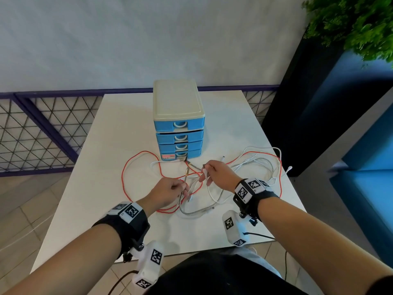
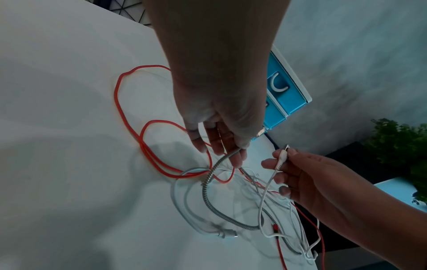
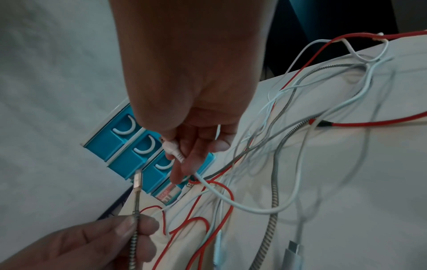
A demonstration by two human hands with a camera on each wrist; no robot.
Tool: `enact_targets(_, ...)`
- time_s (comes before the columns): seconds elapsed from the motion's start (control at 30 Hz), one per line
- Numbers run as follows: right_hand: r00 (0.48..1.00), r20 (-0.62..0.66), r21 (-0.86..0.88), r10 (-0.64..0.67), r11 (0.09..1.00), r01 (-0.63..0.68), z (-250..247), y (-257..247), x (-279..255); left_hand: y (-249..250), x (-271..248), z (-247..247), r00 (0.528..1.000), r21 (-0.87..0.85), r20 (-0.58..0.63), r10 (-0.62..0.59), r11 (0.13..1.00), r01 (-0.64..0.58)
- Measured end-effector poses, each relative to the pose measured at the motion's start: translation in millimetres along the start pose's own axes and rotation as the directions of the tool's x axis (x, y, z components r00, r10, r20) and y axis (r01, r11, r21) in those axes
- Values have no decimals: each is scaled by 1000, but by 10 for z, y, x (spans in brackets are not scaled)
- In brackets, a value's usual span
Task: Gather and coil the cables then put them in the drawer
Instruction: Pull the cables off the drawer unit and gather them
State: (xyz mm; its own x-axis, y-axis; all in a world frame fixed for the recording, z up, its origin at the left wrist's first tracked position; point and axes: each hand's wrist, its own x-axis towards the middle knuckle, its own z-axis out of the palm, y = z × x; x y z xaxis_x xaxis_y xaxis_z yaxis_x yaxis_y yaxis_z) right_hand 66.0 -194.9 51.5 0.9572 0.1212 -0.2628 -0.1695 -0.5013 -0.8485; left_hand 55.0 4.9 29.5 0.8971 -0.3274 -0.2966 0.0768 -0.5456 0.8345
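Observation:
A tangle of cables lies on the white table (image 1: 106, 209) in front of a blue drawer unit (image 1: 178, 124) with its drawers closed. My left hand (image 1: 170, 190) pinches a grey braided metal cable (image 1: 200, 210) just below its plug, and the plug (image 3: 138, 180) stands up above my fingers. My right hand (image 1: 214, 171) pinches the connector end of a white cable (image 3: 172, 148), whose cord (image 2: 265, 191) hangs down into the tangle. A red cable (image 1: 125, 167) loops out to the left and right. More white cable (image 1: 261, 150) spreads at the right.
Some cable loops hang over the table's right edge (image 1: 282, 167). A mesh railing (image 1: 42, 135) runs behind the table at the left, and a dark planter with green leaves (image 1: 357, 24) stands at the right. Bare tabletop lies near me.

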Motion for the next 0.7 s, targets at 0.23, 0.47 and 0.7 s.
enact_targets(0.23, 996, 82, 33, 25, 999, -28, 129, -79, 50, 127, 74, 51, 992, 16, 122, 30, 999, -32)
enact_targets(0.47, 996, -83, -194, -30, 981, 14, -34, -89, 8, 164, 112, 137, 986, 129, 158, 49, 989, -70)
enact_targets(0.7, 984, -179, 33, -7, 999, 13, -424, 18, -121, -201, 72, 222, 874, 450, 482, 57, 840, -303)
